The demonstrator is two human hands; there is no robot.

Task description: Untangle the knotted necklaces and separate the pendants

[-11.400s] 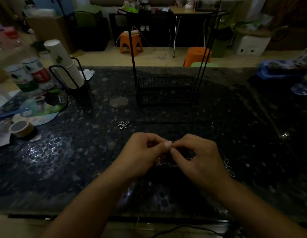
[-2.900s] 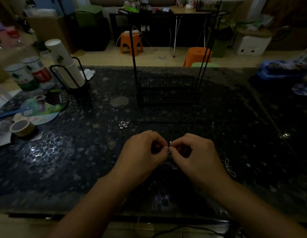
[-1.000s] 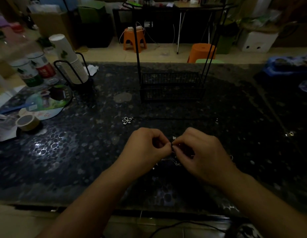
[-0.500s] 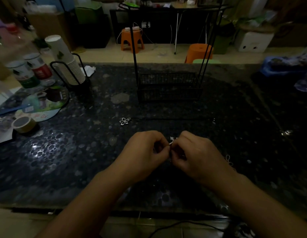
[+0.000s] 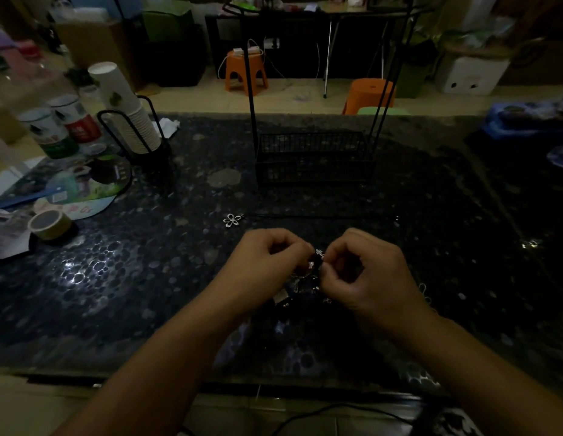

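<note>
A dark knot of necklace cords with small silver pendants (image 5: pixel 312 268) is held just above the black pebbled table (image 5: pixel 116 278). My left hand (image 5: pixel 267 265) pinches the knot from the left. From the right, my right hand (image 5: pixel 365 272) pinches it too, fingertips almost meeting. A silver flower pendant (image 5: pixel 232 220) lies flat on the table beyond my hands, on a thin black cord (image 5: pixel 321 217) that runs right. Another silver pendant (image 5: pixel 426 294) lies partly hidden behind my right hand.
A black wire basket on a tall frame (image 5: pixel 311 158) stands at the table's middle back. A holder with stacked paper cups (image 5: pixel 129 121), two cans (image 5: pixel 66 127), a round fan (image 5: pixel 69 190) and a tape roll (image 5: pixel 49 224) sit at the left. Blue items (image 5: pixel 525 121) sit far right.
My hands have stayed on the knot in the same spot, with small finger shifts. More of the tangled cord and silver pieces shows below my fingertips now.
</note>
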